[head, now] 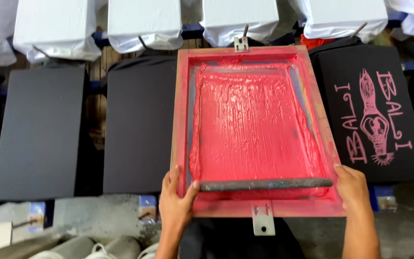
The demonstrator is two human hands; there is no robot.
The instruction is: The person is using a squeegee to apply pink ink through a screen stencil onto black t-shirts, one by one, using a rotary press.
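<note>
A wooden screen-printing frame [180, 96], stained pink, lies flat over a black garment on a board. Thick pink ink [255, 124] covers its mesh. A dark squeegee bar [264, 183] rests across the near end of the screen. My left hand [176, 204] grips the frame's near left corner, thumb reaching onto the bar's left end. My right hand [353, 187] holds the near right corner by the bar's right end. A metal bracket [263, 223] sticks out from the near edge.
To the right lies a black shirt [384, 158] carrying a pink print. Two plain black shirts on boards [39, 134] [140, 124] lie to the left. White shirts on boards [144, 21] line the far row. Grey rolls [73, 247] sit at the bottom left.
</note>
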